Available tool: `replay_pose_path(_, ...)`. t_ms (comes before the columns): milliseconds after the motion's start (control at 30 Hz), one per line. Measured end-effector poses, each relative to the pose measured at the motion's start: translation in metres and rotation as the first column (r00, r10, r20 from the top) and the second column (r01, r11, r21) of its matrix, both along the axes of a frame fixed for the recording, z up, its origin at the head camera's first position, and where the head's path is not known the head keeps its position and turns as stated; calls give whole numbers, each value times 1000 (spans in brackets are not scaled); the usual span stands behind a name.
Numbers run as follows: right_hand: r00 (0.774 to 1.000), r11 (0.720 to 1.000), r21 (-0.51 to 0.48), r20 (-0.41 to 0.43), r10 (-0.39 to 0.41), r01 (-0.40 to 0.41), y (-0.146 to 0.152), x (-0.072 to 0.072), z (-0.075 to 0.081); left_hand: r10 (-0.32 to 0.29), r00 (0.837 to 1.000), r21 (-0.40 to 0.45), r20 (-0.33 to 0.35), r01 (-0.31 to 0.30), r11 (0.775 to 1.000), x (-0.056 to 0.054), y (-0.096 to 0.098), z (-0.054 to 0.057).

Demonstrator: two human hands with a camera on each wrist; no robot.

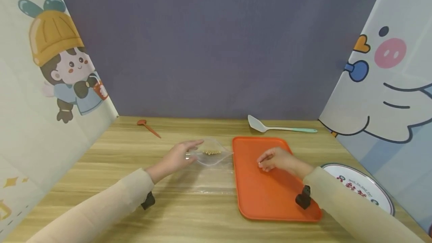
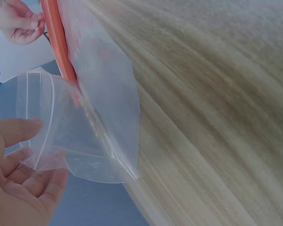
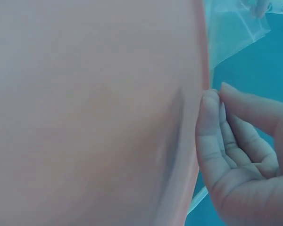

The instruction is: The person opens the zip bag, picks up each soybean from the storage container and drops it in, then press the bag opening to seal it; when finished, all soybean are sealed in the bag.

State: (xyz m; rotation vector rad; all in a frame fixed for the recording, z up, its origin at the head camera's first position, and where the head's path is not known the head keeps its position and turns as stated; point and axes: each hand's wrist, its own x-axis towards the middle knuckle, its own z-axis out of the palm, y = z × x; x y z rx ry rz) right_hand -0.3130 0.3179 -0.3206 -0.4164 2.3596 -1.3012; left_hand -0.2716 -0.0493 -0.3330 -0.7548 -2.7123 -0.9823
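Note:
My left hand (image 1: pixel 179 155) pinches the mouth of a clear zip bag (image 1: pixel 210 177) between thumb and fingers, and the mouth gapes toward me. Several small yellowish beans or beads (image 1: pixel 212 152) show through the opening. In the left wrist view the bag (image 2: pixel 99 155) stands up from the table with its zip strip beside the thumb. Over the orange tray (image 1: pixel 251 198), my right hand (image 1: pixel 277 159) has thumb and forefinger together on a tiny pale piece (image 1: pixel 259 163); I cannot tell its kind. The right wrist view has those fingertips at the tray's rim.
A white plate (image 1: pixel 379 194) with red lettering lies right of the tray, partly under the right sleeve. Behind the tray is a spatula (image 1: pixel 258 125) with a mint handle. A small reddish-brown spoon (image 1: pixel 148 127) lies at the back left. Printed side walls and a dark back wall enclose the table.

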Motion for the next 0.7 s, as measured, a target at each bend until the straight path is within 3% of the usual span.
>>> replay_pose_path(300,996,993,-85,-19,-83,81,-20,-6,14,8,1000,-1,-7,-8,1000,0,2,2)
replay_pose_path(700,997,995,-100,-75,-35,28,-64,-7,35,9,1000,-7,-10,-9,1000,-1,4,4)
